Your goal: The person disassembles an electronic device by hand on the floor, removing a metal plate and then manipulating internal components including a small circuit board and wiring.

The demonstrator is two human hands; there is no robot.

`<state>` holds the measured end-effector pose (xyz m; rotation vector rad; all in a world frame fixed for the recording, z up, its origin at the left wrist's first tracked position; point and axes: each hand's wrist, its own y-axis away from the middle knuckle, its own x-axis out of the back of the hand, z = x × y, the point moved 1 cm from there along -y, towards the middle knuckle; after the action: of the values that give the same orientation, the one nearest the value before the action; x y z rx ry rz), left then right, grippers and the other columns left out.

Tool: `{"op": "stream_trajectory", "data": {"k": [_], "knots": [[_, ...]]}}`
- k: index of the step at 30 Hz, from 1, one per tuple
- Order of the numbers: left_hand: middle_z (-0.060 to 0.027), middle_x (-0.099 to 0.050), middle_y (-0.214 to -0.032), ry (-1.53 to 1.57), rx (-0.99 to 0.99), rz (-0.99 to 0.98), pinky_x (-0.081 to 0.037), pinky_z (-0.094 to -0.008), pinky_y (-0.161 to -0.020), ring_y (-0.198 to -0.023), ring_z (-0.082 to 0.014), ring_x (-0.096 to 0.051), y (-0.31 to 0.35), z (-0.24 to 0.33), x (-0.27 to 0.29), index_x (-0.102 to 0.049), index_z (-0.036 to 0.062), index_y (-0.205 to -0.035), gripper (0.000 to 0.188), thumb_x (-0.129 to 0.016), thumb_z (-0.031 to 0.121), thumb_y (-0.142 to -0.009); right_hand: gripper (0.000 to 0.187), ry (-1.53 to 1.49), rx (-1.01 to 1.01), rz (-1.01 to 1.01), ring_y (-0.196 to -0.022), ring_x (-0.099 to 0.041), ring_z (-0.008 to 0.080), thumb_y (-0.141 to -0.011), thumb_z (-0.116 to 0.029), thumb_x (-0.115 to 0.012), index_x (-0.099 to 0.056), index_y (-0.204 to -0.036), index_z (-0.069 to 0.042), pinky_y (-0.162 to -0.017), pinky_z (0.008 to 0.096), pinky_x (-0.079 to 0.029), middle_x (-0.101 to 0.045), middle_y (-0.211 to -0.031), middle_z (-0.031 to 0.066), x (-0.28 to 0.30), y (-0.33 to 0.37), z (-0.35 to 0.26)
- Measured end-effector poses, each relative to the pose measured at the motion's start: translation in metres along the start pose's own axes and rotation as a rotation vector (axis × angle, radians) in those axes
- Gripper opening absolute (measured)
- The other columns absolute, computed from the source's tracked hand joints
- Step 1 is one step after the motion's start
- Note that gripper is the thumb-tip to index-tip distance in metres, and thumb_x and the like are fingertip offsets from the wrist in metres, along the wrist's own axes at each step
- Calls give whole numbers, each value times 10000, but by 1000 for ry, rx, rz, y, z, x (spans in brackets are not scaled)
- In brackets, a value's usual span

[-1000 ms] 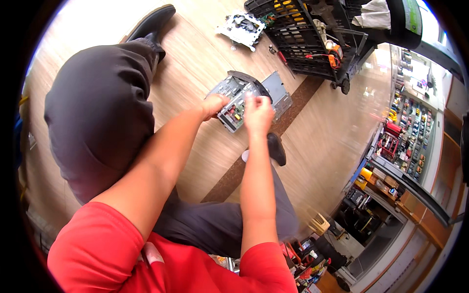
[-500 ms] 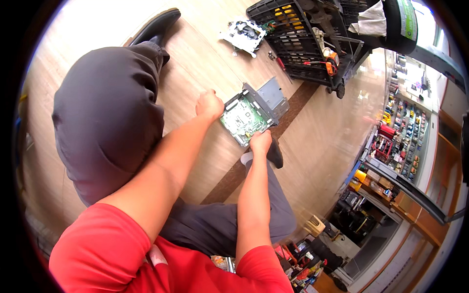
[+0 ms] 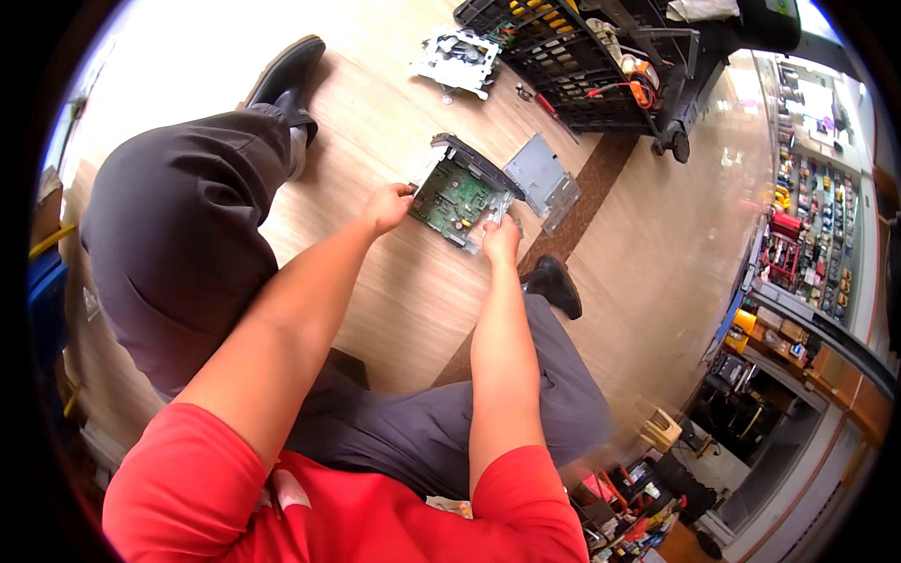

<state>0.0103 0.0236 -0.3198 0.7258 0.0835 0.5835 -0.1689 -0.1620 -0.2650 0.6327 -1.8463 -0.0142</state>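
Between my two hands is an opened electronic unit, a metal chassis with a green circuit board (image 3: 452,199) inside and a dark panel along its far side. My left hand (image 3: 386,208) grips its left edge, thumb on top. At the near right corner, my right hand (image 3: 501,238) has its fingers closed on the metal frame. A flat grey metal cover (image 3: 539,174) lies on the floor just right of the unit. Farther off sits a white-and-metal mechanism (image 3: 457,62) with dark parts on top.
A black crate-like cart (image 3: 572,75) on casters stands at the far right, holding an orange tool (image 3: 644,83). A red-handled screwdriver (image 3: 547,105) lies beside it. My shoes (image 3: 554,284) flank the work area. Shelves of small goods (image 3: 817,235) line the right side.
The unit has tilted and turned in my hands, coming apart in view from the grey cover, which stays on the floor. The whole view has shifted slightly.
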Motion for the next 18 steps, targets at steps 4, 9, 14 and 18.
{"op": "stream_trajectory", "data": {"k": [4, 9, 14, 18], "knots": [[-223, -667, -1112, -50, 45, -122, -481, -371, -934, -1065, -311, -637, 1, 2, 14, -644, 31, -1191, 360, -587, 204, -880, 282, -75, -59, -17, -871, -664, 396, -799, -174, -666, -662, -1012, 11, -803, 458, -506, -686, -902, 233, 12, 5, -4], [-241, -674, -1054, -180, -362, 219, -502, -418, -909, -1014, -364, -652, 19, 132, 15, -640, 17, -1178, 353, -587, 208, -886, 297, 58, 24, 30, -974, -642, 403, -787, -142, -644, -670, -1035, 21, -869, 436, -507, -672, -990, 261, 65, 0, 2], [-225, -657, -1061, -631, -959, -43, -512, -424, -879, -983, -379, -640, 110, 310, 22, -632, 30, -1166, 322, -605, 210, -900, 374, 99, 458, -250, -1054, -616, 389, -850, -82, -615, -620, -1224, -67, -903, 426, -489, -648, -1119, 232, 144, 14, -29], [-176, -646, -995, -1179, -1068, -278, -521, -422, -825, -946, -347, -639, 214, 359, 45, -619, 45, -1190, 376, -690, 178, -845, 370, 288, 491, -389, -1057, -604, 390, -871, -118, -642, -599, -1239, -118, -900, 431, -487, -655, -1104, 206, 197, 41, -57]]}}
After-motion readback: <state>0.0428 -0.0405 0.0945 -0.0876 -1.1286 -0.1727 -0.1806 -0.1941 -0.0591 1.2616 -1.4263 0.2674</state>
